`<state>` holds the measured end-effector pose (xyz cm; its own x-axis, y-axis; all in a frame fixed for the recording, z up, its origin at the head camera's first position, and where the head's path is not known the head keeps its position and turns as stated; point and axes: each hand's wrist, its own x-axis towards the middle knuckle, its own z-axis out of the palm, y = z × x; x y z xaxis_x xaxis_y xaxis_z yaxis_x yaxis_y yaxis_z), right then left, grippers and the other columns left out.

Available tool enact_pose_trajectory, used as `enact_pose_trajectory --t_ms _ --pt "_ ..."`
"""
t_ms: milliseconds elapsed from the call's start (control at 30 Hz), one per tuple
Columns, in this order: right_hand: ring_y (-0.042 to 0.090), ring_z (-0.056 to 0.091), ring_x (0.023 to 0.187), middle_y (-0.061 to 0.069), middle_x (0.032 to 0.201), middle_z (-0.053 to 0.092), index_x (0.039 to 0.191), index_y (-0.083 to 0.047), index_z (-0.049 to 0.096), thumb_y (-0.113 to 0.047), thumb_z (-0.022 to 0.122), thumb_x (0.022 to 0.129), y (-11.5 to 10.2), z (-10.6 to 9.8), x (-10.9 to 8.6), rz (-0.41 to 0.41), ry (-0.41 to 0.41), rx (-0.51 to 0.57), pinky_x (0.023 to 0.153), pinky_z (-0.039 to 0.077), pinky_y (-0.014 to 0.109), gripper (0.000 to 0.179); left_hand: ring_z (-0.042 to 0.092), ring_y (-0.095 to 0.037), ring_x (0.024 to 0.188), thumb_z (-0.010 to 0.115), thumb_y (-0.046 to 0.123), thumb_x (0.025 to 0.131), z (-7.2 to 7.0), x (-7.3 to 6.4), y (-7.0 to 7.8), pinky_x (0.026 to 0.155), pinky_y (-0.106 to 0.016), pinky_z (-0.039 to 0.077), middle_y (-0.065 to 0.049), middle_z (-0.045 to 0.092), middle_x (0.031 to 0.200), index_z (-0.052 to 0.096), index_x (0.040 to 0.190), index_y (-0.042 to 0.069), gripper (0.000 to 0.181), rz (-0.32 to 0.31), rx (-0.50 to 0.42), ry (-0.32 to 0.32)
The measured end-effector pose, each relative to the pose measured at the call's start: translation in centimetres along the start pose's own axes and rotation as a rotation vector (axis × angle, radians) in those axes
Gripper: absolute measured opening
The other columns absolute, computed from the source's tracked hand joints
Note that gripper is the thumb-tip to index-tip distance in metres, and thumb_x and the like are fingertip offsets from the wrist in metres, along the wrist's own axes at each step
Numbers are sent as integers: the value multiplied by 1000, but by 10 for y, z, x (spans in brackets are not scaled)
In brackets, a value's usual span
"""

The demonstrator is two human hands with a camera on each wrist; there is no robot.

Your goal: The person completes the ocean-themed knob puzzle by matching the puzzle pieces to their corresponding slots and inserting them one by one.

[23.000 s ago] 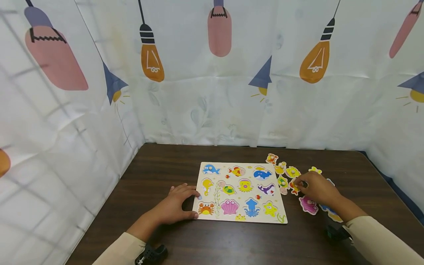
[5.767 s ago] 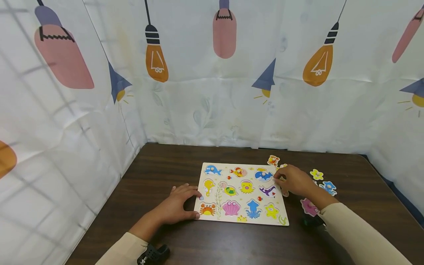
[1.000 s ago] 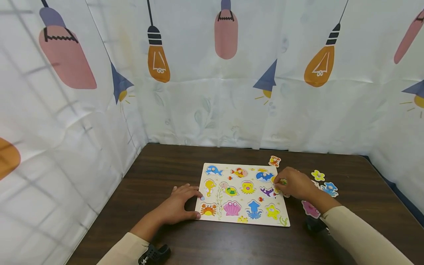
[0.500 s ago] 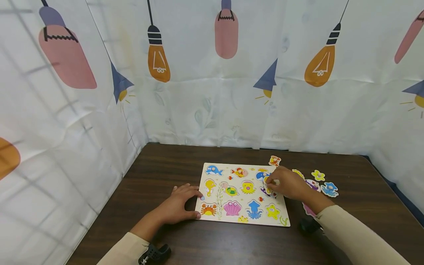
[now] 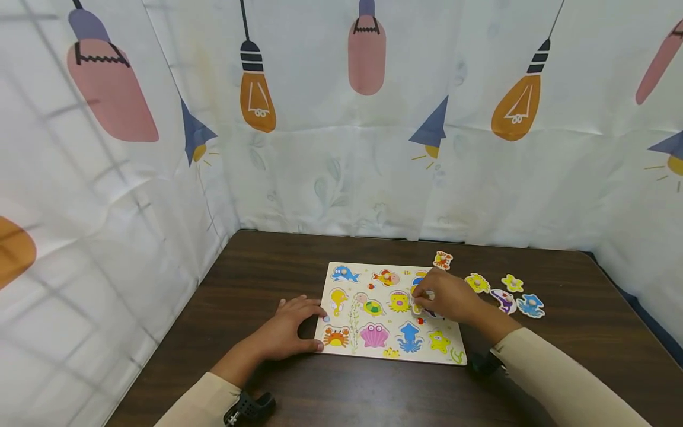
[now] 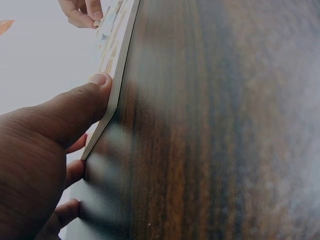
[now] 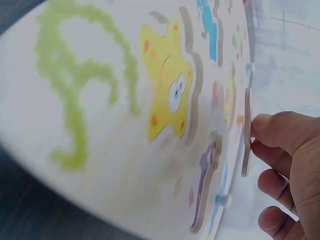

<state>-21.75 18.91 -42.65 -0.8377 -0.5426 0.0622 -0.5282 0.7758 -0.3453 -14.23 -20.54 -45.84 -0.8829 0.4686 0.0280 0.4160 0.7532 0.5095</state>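
Note:
A puzzle board with sea-animal shapes lies flat on the table. My left hand rests at its near left corner; in the left wrist view the thumb lies on the board's edge, with fingertips along the side. My right hand, over the board's right part, pinches a small yellow puzzle piece beside the octopus picture. In the right wrist view that puzzle piece shows edge-on between thumb and fingers, just above the board. Its picture is mostly hidden, so I cannot tell which animal it is.
Right of the board lie loose pieces: a crab, a yellow piece, a yellow star, a purple whale and a blue squid. A patterned curtain surrounds the dark table.
Over the last second my right hand has carried the yellow piece left from the board's right edge. Loose pieces near the board's right edge are fewer than 23 seconds ago. The left hand stays put.

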Motion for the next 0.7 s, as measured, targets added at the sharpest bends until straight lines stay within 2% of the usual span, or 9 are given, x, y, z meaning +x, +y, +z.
enact_pose_trajectory --t_ms 67,267,700 --pt "8 53 86 -12 97 62 96 -27 82 -29 83 88 -3 1 2 8 -2 -6 62 49 26 9 33 -44 146 84 51 81 0 0 0 110 -78 12 -7 52 149 64 129 24 59 0 0 -2" --pt "6 54 90 -19 93 62 97 -29 82 -29 84 87 -11 4 7 -35 13 -19 69 51 27 10 34 -44 146 85 50 80 -1 1 2 111 -78 12 -8 52 149 64 129 24 59 -4 4 -4" --pt "8 56 92 -17 94 63 98 -25 82 -26 82 89 -30 10 21 -64 9 35 74 52 28 9 33 -43 146 84 52 80 -1 -1 2 111 -78 12 -7 52 149 64 129 23 60 -9 -3 -9"
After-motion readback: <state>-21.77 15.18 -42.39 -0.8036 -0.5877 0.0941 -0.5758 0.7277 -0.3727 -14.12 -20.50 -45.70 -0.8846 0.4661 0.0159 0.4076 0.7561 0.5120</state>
